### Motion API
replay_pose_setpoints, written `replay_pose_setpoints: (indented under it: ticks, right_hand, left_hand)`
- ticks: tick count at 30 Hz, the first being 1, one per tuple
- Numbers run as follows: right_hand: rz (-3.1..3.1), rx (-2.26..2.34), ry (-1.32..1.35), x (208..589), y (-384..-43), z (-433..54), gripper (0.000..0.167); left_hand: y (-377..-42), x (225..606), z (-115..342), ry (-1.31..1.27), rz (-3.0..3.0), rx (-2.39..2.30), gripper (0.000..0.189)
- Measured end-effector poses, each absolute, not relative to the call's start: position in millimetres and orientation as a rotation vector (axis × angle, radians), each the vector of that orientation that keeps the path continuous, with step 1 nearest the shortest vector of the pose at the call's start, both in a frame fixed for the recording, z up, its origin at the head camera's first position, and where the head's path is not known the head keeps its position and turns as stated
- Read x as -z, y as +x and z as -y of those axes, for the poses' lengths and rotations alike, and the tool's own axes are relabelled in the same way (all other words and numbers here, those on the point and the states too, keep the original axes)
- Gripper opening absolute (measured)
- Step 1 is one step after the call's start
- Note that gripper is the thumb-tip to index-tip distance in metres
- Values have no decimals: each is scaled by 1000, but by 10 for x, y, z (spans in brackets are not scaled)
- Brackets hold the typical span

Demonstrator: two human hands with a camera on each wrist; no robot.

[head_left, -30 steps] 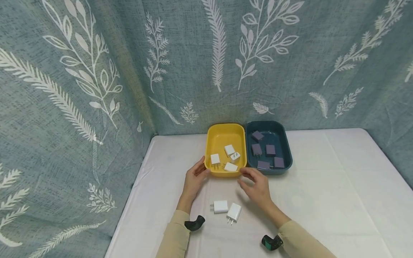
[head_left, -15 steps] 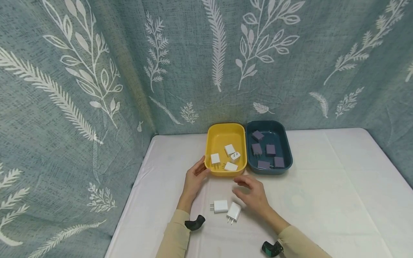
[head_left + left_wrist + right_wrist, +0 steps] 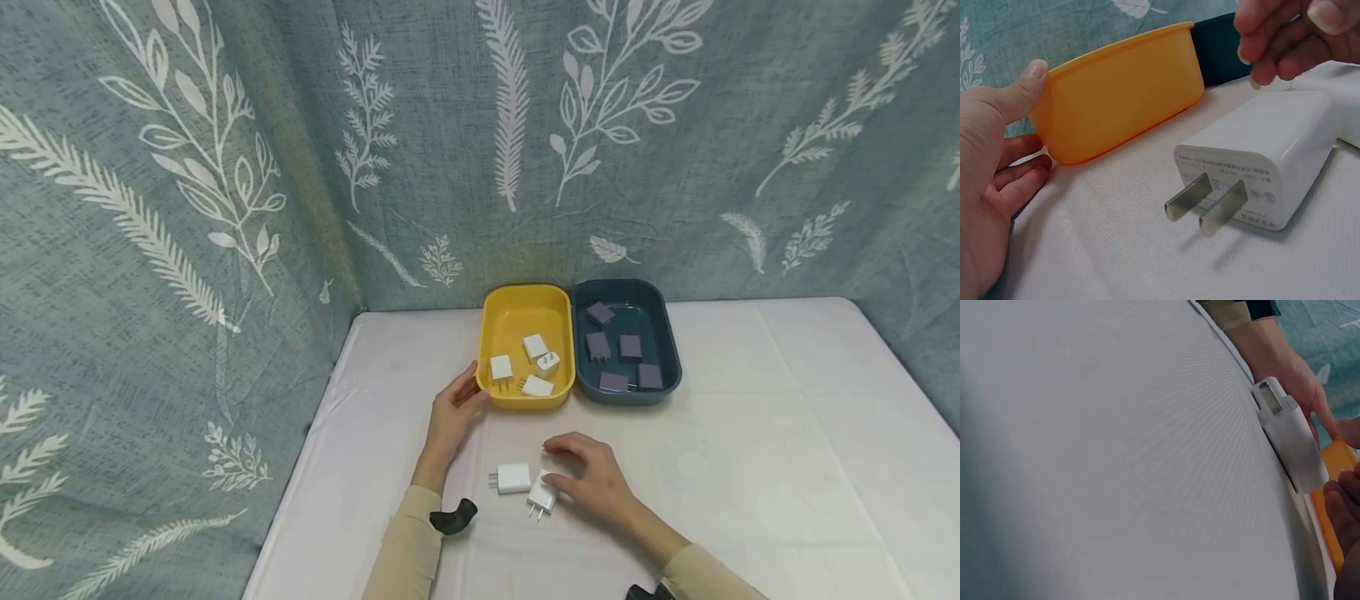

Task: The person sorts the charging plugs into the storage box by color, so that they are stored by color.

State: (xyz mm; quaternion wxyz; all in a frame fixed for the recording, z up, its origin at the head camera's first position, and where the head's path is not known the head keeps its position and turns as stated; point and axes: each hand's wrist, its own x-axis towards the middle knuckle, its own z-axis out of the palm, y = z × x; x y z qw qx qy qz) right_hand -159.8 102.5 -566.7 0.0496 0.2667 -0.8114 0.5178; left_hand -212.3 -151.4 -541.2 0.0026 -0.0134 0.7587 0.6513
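My left hand (image 3: 450, 421) holds the near left corner of a yellow box (image 3: 528, 403), thumb on its near wall and fingers at its left side. Several white charger plugs lie in that box. Two more white chargers rest on the table: one (image 3: 513, 478) with its prongs to the left, another (image 3: 540, 498) with its prongs toward me. Over this second charger hovers my right hand (image 3: 592, 479), thumb and fingers apart; the thumb hides part of it. Whether they touch cannot be told. In the left wrist view, the nearer charger (image 3: 1241, 137) shows its two prongs large.
A dark blue box (image 3: 630, 398) stands against the yellow box's right side, with several purple chargers (image 3: 630, 347) in it. Behind both hangs a patterned blue-green curtain (image 3: 450, 167). A white cloth (image 3: 787, 433) covers the table.
My right hand has moved from the yellow box's near right corner back toward me, down to the right-hand loose charger. My left hand has stayed at the box.
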Motion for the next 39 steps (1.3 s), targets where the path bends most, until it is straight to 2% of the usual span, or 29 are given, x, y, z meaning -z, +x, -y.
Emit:
replay_pose_setpoints:
  ticks: [18, 26, 39]
  right_hand:
    - [2577, -1712, 860, 5692, -1481, -1056, 51]
    - [2592, -1629, 970, 5715, -1464, -1074, 52]
    - [2579, -1572, 989, 5736, -1460, -1074, 49]
  left_hand:
    - [-2107, 5426, 1504, -61, -2377, -2057, 58]
    - [-2100, 5416, 1503, -56, -2378, -2052, 59]
    - [-2119, 5424, 1500, -55, -2370, -2083, 58]
